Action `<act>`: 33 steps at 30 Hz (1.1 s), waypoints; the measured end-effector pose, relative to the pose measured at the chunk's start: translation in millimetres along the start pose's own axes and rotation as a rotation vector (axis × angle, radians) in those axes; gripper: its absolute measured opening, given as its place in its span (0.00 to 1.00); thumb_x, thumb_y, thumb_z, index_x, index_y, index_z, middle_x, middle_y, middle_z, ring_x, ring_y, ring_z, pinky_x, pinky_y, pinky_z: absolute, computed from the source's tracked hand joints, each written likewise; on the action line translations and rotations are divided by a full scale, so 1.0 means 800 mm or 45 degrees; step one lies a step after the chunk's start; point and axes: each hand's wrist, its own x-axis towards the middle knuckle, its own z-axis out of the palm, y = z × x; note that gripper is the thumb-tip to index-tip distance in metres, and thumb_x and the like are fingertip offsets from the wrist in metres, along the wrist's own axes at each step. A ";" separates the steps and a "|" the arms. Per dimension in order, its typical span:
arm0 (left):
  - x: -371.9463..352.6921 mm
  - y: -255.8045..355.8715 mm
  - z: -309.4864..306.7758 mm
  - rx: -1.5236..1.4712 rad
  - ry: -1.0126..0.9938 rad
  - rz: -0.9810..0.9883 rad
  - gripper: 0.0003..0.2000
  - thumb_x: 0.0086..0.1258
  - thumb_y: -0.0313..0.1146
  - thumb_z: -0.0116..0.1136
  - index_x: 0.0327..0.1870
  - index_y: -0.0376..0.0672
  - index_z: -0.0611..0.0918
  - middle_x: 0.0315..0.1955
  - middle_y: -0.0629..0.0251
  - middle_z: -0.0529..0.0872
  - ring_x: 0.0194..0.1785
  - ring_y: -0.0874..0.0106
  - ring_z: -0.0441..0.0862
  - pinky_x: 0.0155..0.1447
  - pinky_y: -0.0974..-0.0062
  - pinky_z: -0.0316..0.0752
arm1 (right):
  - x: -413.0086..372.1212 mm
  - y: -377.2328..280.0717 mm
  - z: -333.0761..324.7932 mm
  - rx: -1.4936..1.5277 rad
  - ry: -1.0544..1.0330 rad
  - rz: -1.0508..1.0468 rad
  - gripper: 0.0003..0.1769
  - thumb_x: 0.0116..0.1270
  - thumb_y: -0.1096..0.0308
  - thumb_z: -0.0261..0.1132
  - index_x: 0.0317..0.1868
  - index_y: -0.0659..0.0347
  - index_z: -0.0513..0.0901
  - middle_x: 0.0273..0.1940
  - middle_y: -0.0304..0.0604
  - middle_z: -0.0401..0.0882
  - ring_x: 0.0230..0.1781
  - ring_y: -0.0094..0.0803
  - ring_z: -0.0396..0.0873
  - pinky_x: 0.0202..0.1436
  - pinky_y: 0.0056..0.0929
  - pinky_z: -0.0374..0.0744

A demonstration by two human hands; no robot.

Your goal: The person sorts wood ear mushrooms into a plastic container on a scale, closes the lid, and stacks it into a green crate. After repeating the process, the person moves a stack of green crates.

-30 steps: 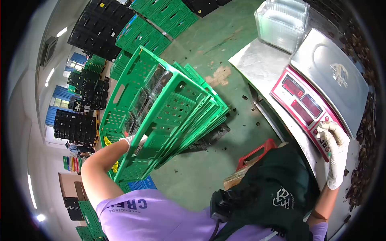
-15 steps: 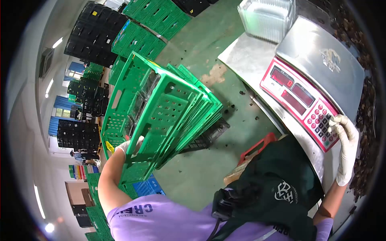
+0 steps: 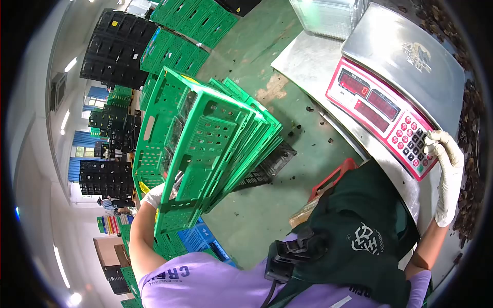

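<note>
My left hand [image 3: 153, 195], in a white glove, reaches into the open side of a green plastic crate [image 3: 209, 146] tipped up on its side on a stack. Its fingers are mostly hidden behind the crate wall, and I cannot tell what they grip. Clear plastic boxes [image 3: 181, 122] sit inside that crate, close above this hand. At the right, my gloved right hand [image 3: 446, 156] has its fingers curled at the edge of the keypad [image 3: 412, 139] of a red and white weighing scale [image 3: 377, 105]. Nothing shows in the right hand. The display [image 3: 354, 83] is lit red.
Nested clear trays [image 3: 328, 18] stand beside the scale on a metal table [image 3: 295, 61]. Dark pieces [image 3: 470, 123] lie along the far right. A black crate [image 3: 275, 163] is under the green stack. Black crates [image 3: 113, 49] and green crates [image 3: 177, 51] are piled behind.
The view has shifted a little, so the scale sits higher in it. My left hand has moved slightly farther behind the crate wall. The right hand stays at the keypad's edge.
</note>
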 end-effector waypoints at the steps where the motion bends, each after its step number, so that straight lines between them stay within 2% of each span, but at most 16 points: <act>1: 0.000 0.001 -0.001 -0.002 0.000 -0.002 0.15 0.69 0.44 0.56 0.36 0.40 0.85 0.28 0.66 0.84 0.29 0.74 0.78 0.36 0.72 0.73 | -0.002 0.001 -0.001 -0.001 0.005 -0.001 0.08 0.71 0.75 0.60 0.46 0.66 0.83 0.41 0.38 0.82 0.37 0.20 0.76 0.48 0.20 0.74; 23: 0.005 -0.021 -0.030 -0.002 0.000 -0.034 0.16 0.71 0.44 0.54 0.38 0.39 0.86 0.30 0.63 0.86 0.31 0.72 0.81 0.39 0.70 0.74 | -0.007 0.014 -0.009 -0.043 0.120 0.009 0.09 0.72 0.76 0.59 0.48 0.66 0.83 0.41 0.37 0.82 0.38 0.20 0.76 0.49 0.21 0.74; 33: 0.026 -0.006 -0.031 0.007 0.028 -0.042 0.17 0.71 0.44 0.54 0.38 0.38 0.87 0.30 0.62 0.87 0.32 0.71 0.82 0.40 0.69 0.75 | -0.005 0.019 -0.009 -0.116 0.120 -0.009 0.09 0.73 0.72 0.61 0.49 0.64 0.84 0.38 0.36 0.83 0.37 0.19 0.77 0.49 0.20 0.75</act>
